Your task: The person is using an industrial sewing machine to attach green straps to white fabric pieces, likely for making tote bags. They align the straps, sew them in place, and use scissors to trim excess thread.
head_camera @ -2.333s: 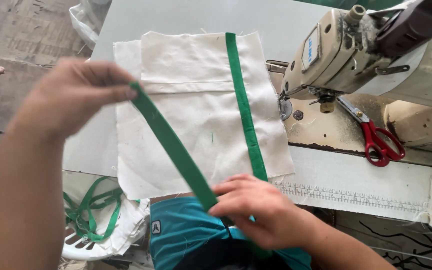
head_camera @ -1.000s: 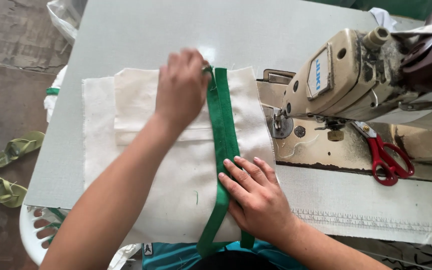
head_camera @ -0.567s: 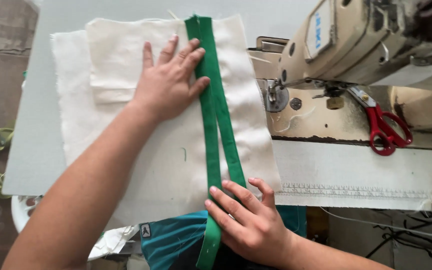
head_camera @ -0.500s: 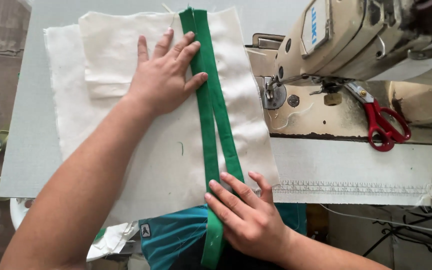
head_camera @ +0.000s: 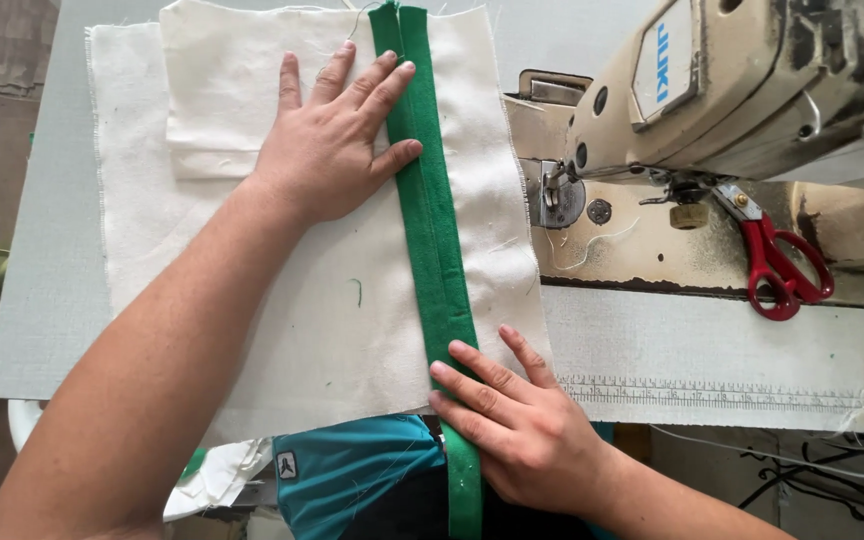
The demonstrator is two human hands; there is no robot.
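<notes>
Here, a doubled green woven strap (head_camera: 434, 215) laid lengthwise on a cream canvas fabric panel (head_camera: 332, 330), long axis running from the far edge of the panel straight back toward the body and off the near edge of the pale grey table (head_camera: 47, 300) — two bands side by side, touching along their length. Just to the right, a beige industrial sewing machine (head_camera: 722, 95), needle end close beside the panel's right edge; red-handled scissors (head_camera: 777, 270) resting on the machine bed, well apart from both hands. Left hand (head_camera: 337, 150) flat and open, fingers spread, palm pressing the canvas on the strap's left side, index and middle fingertips lapping onto the strap near its far end — gripping nothing, only holding down. Right hand (head_camera: 517, 430) also open and flat, at the near end, fingertips pressing the strap where it leaves the panel's near edge; nothing pinched so far as visible. Right hand nearer the body end of the strap, left nearer the far end, strap stretched straight between them. Smaller cream piece (head_camera: 227, 90) lying on the panel's far left corner, partly under the left hand.
</notes>
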